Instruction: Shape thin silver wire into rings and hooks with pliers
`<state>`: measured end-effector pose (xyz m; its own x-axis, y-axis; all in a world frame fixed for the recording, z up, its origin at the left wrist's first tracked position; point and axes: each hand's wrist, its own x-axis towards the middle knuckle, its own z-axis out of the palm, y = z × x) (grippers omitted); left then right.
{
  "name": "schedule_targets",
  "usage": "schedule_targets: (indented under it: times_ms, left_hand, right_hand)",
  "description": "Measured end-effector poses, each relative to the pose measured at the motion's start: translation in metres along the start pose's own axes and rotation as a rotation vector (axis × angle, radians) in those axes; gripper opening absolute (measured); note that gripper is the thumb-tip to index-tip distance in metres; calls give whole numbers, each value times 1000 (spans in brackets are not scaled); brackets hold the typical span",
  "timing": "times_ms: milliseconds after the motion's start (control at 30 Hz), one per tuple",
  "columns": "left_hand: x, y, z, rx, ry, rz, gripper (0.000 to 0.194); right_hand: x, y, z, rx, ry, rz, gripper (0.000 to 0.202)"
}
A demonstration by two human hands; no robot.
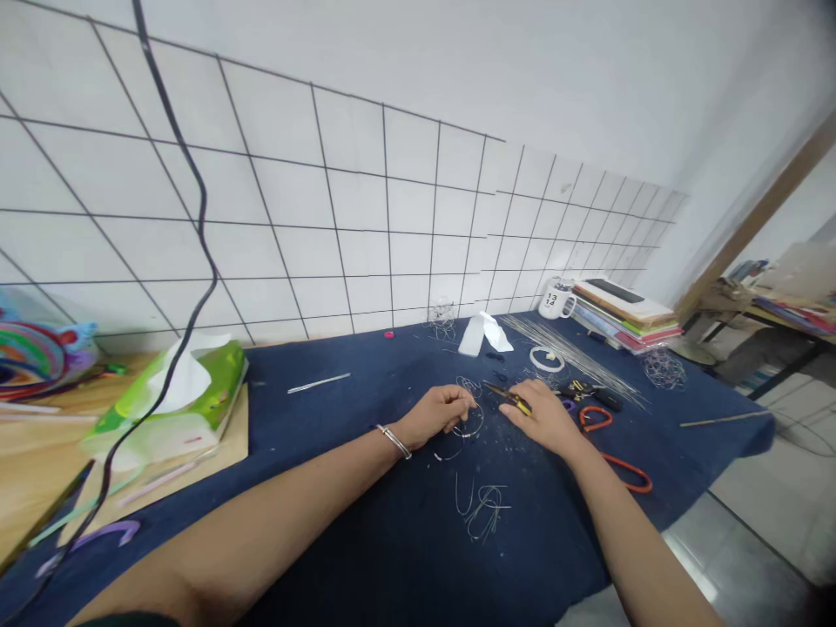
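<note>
My left hand (437,412), with a silver bracelet at the wrist, pinches a thin wire loop (482,424) over the dark blue cloth. A few small beads or bits show on the wire near the fingertips. To its right my right hand (539,416) is wrapped round yellow-handled pliers (521,403), whose dark jaws point left toward the loop without visibly touching it. Below the hands lies a loose bundle of bent wires (484,514). A curved wire (450,455) with a small pale end rests just under my left hand.
Orange-handled scissors (627,473) lie right of my right forearm. Behind are a white ring spool (547,359), straight wires (575,353), white paper (473,336), a mug (554,300) and stacked books (623,313). A tissue pack (219,383) sits left; a black cable (202,200) hangs in front.
</note>
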<state>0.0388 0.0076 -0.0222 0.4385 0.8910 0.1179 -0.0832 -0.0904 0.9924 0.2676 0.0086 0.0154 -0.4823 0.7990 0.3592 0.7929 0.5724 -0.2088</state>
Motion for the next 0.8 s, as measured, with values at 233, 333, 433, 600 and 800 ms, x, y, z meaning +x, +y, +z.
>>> schedule_targets:
  times_ms: [233,333,433,600,800]
  left_hand:
    - [3,-1,-5,54,14,5,20]
    - [3,-1,-8,85,-14,-14,20]
    - [2,0,-11,100,-51,-34,21]
    - [3,0,-13,92,-113,-69,25]
    - [3,-1,-13,36,-147,-72,23]
  right_hand:
    - [-1,-5,4,-120,-61,-119,32]
    - [-1,-7,2,-171,-53,-130,31]
    - [-1,-8,0,-208,-36,-151,30]
    - [-2,-12,0,-252,-6,-183,29]
    - [-2,-14,-1,-289,-21,-210,29]
